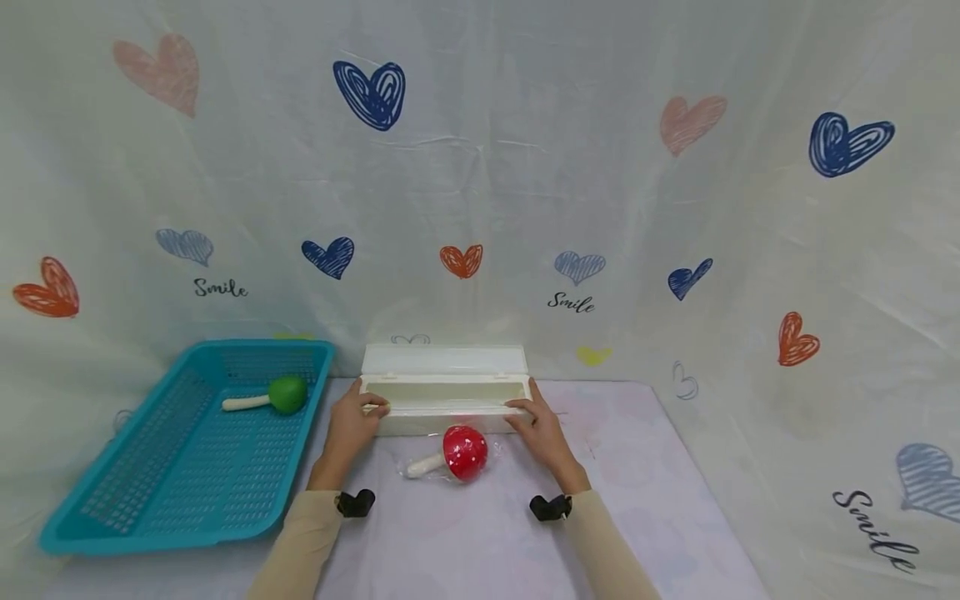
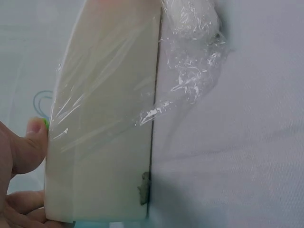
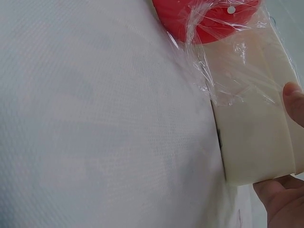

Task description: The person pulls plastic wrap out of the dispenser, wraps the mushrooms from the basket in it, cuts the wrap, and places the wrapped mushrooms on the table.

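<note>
A long, narrow white box (image 1: 450,425) stands on the table with its hinged lid (image 1: 445,360) raised at the back. My left hand (image 1: 352,423) grips its left end, thumb over the front rim and fingers along the side. At the opposite end my right hand (image 1: 542,429) holds it the same way; the right wrist view shows the thumb (image 3: 293,97) on the upper edge and the other fingers by the end wall. Right in front of the box lies a red, white-dotted mushroom-shaped toy (image 1: 465,452) with a white stem, in clear plastic wrap.
A blue perforated basket (image 1: 187,467) stands on the left, holding a green-headed toy (image 1: 288,394) with a white stick handle. Behind the table hangs a white curtain (image 1: 480,183) printed with hearts. A pale cloth (image 1: 637,500) covers the table.
</note>
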`<state>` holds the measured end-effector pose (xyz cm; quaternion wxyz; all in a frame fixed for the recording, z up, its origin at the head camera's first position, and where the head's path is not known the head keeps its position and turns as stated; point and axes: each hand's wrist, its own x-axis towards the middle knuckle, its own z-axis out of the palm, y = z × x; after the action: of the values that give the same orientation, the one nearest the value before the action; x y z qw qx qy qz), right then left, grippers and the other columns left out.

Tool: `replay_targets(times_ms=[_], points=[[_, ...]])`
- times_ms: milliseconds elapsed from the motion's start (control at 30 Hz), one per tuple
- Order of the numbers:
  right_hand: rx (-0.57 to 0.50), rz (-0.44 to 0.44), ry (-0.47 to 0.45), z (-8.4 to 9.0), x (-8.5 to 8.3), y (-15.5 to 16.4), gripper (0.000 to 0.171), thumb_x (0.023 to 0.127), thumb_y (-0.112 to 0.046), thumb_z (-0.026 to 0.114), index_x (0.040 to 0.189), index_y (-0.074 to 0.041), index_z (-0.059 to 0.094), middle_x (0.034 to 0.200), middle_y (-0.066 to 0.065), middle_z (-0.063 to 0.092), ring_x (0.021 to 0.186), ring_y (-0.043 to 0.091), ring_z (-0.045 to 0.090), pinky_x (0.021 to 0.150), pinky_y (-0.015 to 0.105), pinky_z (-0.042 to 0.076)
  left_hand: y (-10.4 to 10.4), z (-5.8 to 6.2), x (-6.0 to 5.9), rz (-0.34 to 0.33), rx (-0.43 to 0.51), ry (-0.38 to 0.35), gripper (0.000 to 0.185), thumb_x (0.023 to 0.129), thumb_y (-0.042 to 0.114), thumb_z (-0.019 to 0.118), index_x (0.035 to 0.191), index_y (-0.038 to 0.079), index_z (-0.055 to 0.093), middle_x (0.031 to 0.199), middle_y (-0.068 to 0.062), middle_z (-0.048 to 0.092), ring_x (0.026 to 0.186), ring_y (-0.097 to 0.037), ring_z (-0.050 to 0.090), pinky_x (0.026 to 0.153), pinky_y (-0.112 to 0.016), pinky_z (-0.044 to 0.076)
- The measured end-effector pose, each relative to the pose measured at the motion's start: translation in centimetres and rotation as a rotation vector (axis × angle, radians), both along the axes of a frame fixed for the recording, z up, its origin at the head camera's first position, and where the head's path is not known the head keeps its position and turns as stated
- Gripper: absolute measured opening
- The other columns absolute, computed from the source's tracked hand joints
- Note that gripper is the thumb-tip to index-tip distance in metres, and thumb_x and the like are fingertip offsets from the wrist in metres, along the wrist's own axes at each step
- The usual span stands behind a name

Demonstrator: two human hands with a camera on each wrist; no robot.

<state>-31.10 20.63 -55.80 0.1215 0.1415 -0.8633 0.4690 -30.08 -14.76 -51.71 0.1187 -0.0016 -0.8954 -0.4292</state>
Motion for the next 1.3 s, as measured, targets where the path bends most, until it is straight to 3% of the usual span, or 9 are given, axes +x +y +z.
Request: replay_targets(times_ms=[267,367,467,533,667,833,967,1133,1300], points=[[0.011,-0.004,0.010,-0.1,-0.1,0.2,0.024,0.095,-0.020,0.075,0.117,-0.010,0.075,0.166,0.028,0.023,0.152,0.048,0.027,0.117,0.059,0.035,-0.4,0.3,0.1,0.001,-0.015,-0.076,0.014,0.097,0.002,0.064,0.106,-0.005,0.070,0.159,-0.037,0.031,0.146,-0.054,0.033,0.118,-0.062,0.031],[0.005,0.000,0.015,-0.1,-0.1,0.2,0.024,0.095,-0.020,0.075,0.117,-0.010,0.074,0.166,0.028,0.022,0.152,0.048,0.027,0.117,0.058,0.035,-0.7,0.7,0.3,0.018,-0.011,-0.090,0.012,0.097,0.002,0.062,0.106,-0.005,0.067,0.145,-0.034,0.052,0.135,-0.051,0.049,0.110,-0.062,0.042],[0.006,0.008,0.026,0.0,-0.1,0.1,0.025,0.095,-0.020,0.074,0.117,-0.009,0.074,0.166,0.029,0.022,0.152,0.048,0.027,0.117,0.058,0.035,-1.1,1.0,0.6,0.026,-0.023,-0.073,0.010,0.097,0.000,0.060,0.105,-0.005,0.065,0.122,-0.033,0.066,0.114,-0.047,0.061,0.094,-0.058,0.050],[0.012,0.012,0.030,0.0,-0.1,0.1,0.025,0.095,-0.020,0.074,0.117,-0.009,0.074,0.166,0.030,0.022,0.152,0.048,0.027,0.117,0.058,0.035,-1.3,1.0,0.8,0.035,-0.036,-0.054,0.009,0.098,-0.001,0.058,0.104,-0.005,0.063,0.114,-0.031,0.068,0.104,-0.044,0.063,0.087,-0.056,0.051],[0.005,0.012,0.022,0.0,0.0,0.2,0.025,0.095,-0.018,0.075,0.117,-0.008,0.074,0.166,0.029,0.022,0.152,0.047,0.027,0.118,0.058,0.034,-1.6,0.8,1.2,0.067,-0.054,-0.038,0.008,0.099,-0.003,0.057,0.106,-0.004,0.062,0.114,-0.031,0.068,0.096,-0.041,0.062,0.082,-0.055,0.051],[-0.003,0.011,0.042,0.2,-0.1,0.3,0.024,0.094,-0.018,0.075,0.116,-0.008,0.075,0.165,0.031,0.023,0.151,0.049,0.027,0.117,0.060,0.033,-1.3,0.2,1.2,0.111,-0.031,-0.070,0.015,0.104,0.002,0.053,0.116,-0.003,0.061,0.124,-0.032,0.065,0.111,-0.046,0.064,0.091,-0.058,0.052],[0.010,0.017,0.045,0.2,-0.3,0.3,0.025,0.094,-0.018,0.075,0.116,-0.008,0.074,0.164,0.032,0.023,0.152,0.048,0.026,0.118,0.059,0.033,-0.6,0.2,1.5,0.156,0.005,-0.043,0.020,0.104,0.001,0.052,0.122,-0.005,0.056,0.132,-0.034,0.061,0.123,-0.049,0.059,0.096,-0.060,0.051],[0.036,-0.008,0.005,0.5,0.0,0.2,0.026,0.094,-0.018,0.076,0.118,-0.007,0.074,0.165,0.032,0.022,0.152,0.048,0.026,0.119,0.059,0.031,0.5,0.5,2.5,0.177,0.021,0.066,0.031,0.100,-0.005,0.053,0.131,-0.010,0.051,0.130,-0.038,0.059,0.117,-0.051,0.060,0.092,-0.059,0.051],[0.141,-0.034,0.070,1.1,1.1,-0.4,0.036,0.092,-0.014,0.076,0.126,-0.003,0.070,0.158,0.039,0.031,0.147,0.057,0.030,0.118,0.067,0.028,1.9,0.4,4.2,0.176,0.042,0.125,0.039,0.096,-0.006,0.053,0.134,-0.014,0.050,0.145,-0.041,0.043,0.132,-0.055,0.045,0.107,-0.067,0.040]])
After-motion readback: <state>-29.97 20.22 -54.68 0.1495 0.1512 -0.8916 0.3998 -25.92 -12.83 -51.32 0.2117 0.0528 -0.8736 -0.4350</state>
